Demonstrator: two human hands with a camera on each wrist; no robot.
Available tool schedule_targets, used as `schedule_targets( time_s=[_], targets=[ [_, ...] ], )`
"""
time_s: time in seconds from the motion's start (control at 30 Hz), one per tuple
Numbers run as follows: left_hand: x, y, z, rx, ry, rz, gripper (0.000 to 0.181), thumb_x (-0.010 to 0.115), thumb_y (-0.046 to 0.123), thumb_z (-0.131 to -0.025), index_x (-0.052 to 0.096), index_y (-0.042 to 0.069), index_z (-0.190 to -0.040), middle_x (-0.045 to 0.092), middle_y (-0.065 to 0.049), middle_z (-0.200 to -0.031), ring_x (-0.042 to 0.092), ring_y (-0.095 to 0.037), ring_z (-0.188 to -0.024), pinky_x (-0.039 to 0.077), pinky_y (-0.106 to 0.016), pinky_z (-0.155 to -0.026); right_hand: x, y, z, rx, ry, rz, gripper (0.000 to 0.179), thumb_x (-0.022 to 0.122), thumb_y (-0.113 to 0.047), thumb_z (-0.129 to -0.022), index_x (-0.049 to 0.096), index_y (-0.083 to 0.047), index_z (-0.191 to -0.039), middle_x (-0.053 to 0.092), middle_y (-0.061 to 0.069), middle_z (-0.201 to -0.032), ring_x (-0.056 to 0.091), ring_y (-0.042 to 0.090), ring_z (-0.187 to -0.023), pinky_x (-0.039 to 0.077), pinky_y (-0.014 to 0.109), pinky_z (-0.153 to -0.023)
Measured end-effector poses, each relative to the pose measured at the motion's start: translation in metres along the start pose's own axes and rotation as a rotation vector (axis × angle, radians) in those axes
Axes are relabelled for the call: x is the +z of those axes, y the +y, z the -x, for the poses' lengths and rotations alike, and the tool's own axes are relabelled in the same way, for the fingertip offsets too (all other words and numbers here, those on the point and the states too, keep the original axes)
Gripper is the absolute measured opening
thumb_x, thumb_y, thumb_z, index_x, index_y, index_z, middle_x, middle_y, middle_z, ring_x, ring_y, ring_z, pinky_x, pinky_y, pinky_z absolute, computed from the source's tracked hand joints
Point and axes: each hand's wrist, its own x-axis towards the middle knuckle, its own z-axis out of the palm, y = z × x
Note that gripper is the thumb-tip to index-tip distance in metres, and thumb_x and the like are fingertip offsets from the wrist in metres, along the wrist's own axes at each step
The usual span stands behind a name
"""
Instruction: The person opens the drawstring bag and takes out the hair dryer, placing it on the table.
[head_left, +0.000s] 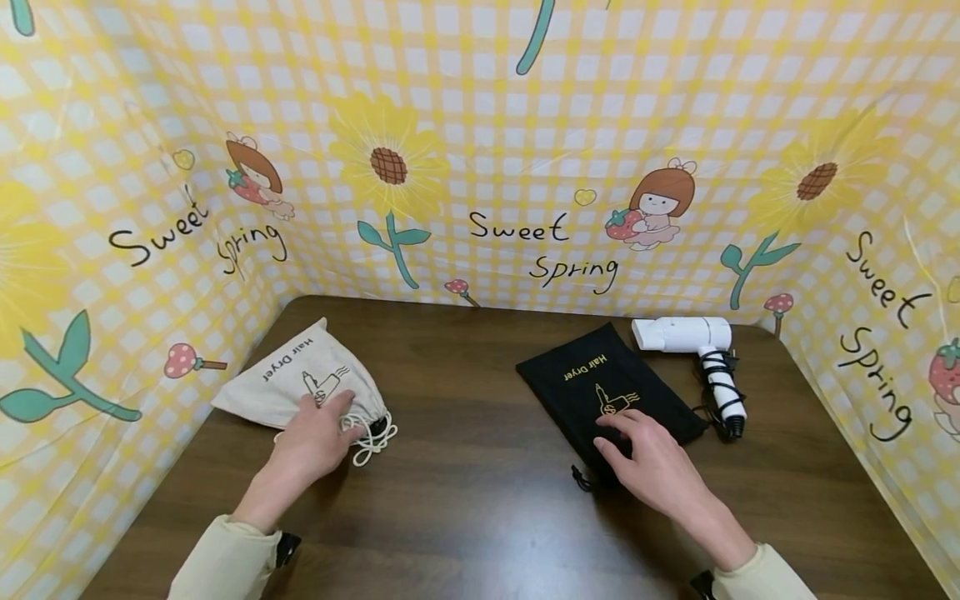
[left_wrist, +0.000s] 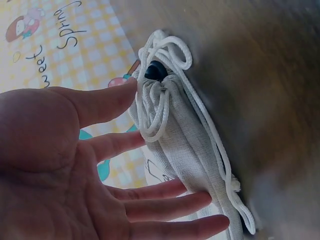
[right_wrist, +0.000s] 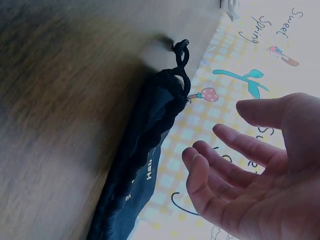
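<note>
On the left of the table lies a beige drawstring pouch (head_left: 300, 375) printed "Hair Dryer", its mouth gathered by a white cord (left_wrist: 172, 55) with a dark cord stop (left_wrist: 156, 71). My left hand (head_left: 315, 437) is at the pouch's near end with its fingers spread. In the left wrist view, fingertips appear at the cloth; whether they press it I cannot tell. A flat black drawstring pouch (head_left: 581, 375) with gold "Hair Dryer" print lies at the right. Over its near edge is my right hand (head_left: 660, 467), fingers loosely bent and holding nothing; in the right wrist view they look apart from the cloth.
A white hair dryer (head_left: 686, 335) lies behind and right of the black pouch, its black power cord (head_left: 720, 375) wound about the handle. Yellow checked cloth (head_left: 487, 150) walls the brown wooden table (head_left: 450, 433) at the back and both sides.
</note>
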Motion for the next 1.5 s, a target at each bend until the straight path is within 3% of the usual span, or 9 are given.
schedule_targets(
  time_s=[0.43, 0.73, 1.27, 1.5],
  targets=[
    [0.005, 0.019, -0.002, 0.053, 0.029, -0.016, 0.065, 0.076, 0.022, -0.096, 0.050, -0.001, -0.151, 0.044, -0.048, -0.127, 0.060, -0.060, -0.106, 0.052, -0.067, -0.084, 0.001, -0.004, -0.001, -0.008, -0.007, -0.015, 0.024, 0.076, -0.018, -0.099, 0.076, -0.009, -0.121, 0.070, 0.007, -0.120, 0.067, 0.030, -0.110, 0.055, 0.053, -0.089],
    [0.012, 0.025, -0.006, 0.062, 0.019, -0.028, 0.066, 0.077, 0.021, -0.095, 0.050, 0.001, -0.152, 0.041, -0.050, -0.133, 0.059, -0.061, -0.111, 0.052, -0.067, -0.088, 0.001, -0.005, 0.000, -0.006, -0.018, -0.021, 0.024, 0.075, -0.019, -0.099, 0.076, -0.009, -0.122, 0.070, 0.008, -0.123, 0.068, 0.030, -0.109, 0.055, 0.054, -0.089],
    [0.017, 0.044, -0.004, 0.112, 0.043, -0.039, 0.060, 0.079, 0.014, -0.091, 0.056, 0.005, -0.146, 0.046, -0.043, -0.130, 0.061, -0.058, -0.107, 0.054, -0.066, -0.080, 0.006, -0.007, -0.001, 0.008, -0.037, -0.041, 0.025, 0.074, -0.020, -0.100, 0.076, -0.010, -0.123, 0.069, 0.005, -0.119, 0.069, 0.027, -0.104, 0.057, 0.050, -0.087],
    [0.021, 0.050, -0.007, 0.134, 0.039, -0.024, 0.058, 0.079, 0.014, -0.091, 0.057, 0.005, -0.144, 0.044, -0.045, -0.135, 0.058, -0.060, -0.113, 0.052, -0.068, -0.087, 0.008, -0.008, -0.002, -0.007, -0.033, -0.036, 0.024, 0.074, -0.019, -0.099, 0.076, -0.010, -0.122, 0.069, 0.005, -0.118, 0.068, 0.027, -0.106, 0.056, 0.049, -0.086]
  ],
)
